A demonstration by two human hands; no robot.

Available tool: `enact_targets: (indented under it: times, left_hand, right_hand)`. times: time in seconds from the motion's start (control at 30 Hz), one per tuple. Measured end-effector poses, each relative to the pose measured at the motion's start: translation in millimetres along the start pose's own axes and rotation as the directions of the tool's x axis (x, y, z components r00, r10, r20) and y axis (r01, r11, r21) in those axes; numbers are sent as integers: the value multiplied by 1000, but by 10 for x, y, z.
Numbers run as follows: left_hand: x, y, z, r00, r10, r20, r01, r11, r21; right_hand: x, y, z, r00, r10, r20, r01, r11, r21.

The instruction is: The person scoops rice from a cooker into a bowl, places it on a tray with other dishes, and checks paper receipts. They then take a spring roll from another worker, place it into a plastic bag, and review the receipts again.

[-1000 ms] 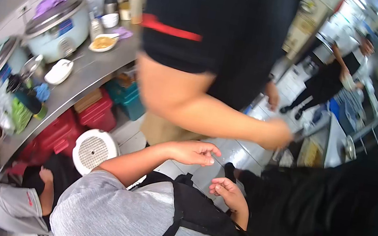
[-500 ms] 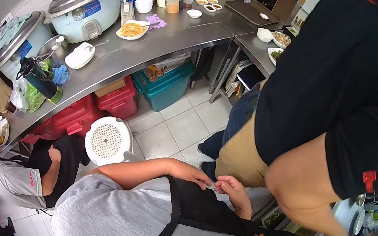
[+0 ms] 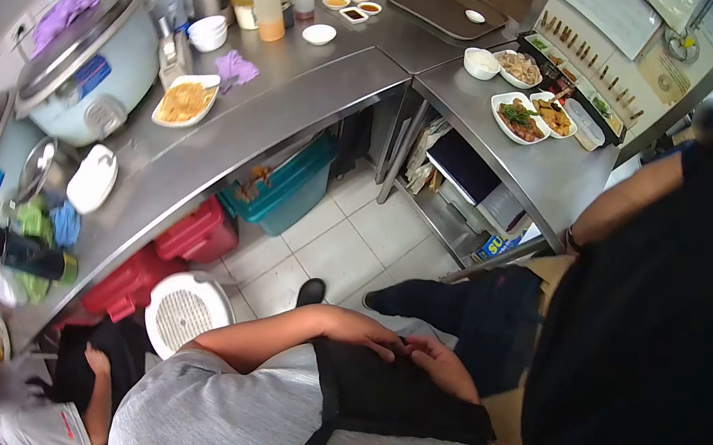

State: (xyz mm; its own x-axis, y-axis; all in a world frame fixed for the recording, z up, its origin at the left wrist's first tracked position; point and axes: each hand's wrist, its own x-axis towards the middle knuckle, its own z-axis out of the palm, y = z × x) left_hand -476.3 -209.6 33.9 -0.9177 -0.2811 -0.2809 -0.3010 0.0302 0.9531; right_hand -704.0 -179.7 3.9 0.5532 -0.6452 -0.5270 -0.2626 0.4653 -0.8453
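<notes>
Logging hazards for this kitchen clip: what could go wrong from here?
1. The co-worker in black stands close to the right hand; a turn could bump it.
2. The white stool on the floor might trip someone.
3. The dark bottle sits near the edge of the counter; a nudge could topple it.

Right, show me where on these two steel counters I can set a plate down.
Left counter: bare between the purple cloth lying on it, its white saucer and the front edge. Right counter: bare from the greens-topped dish to the near end. Crowded: the left counter's back, with rice cookers, squeeze bottles and sauce dishes.
</notes>
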Motion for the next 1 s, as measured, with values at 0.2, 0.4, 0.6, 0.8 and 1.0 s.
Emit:
enact_targets:
  times: [0.2,0.4,0.6,0.8,1.0]
  left_hand:
    - [-756,13,-1164,988,-92,-126,98,994,38]
    - [-1366,-223,-2026,939,-59,-340,26,995,-99]
    - [-1965,708,-2555,584,600,-547,-479,798,364]
    - [-1691,1582,-2860,153,960,-235,-821,256,511]
    - [-1034,1737,-3538,4,988,-151,-864,80,498]
  right_hand:
    - [893,-1010,104,999,-50,4,50,999,16]
    - [1238,-2169,-11,702,-487,520,540,840,58]
    - [1611,-2476,-534,890,-365,273,405,908,-109]
    - [2179,-2587,-1296,945,-305,-121,295,951,-98]
    - [2824,-2963,-1786,973,-225,60,232,943,-240]
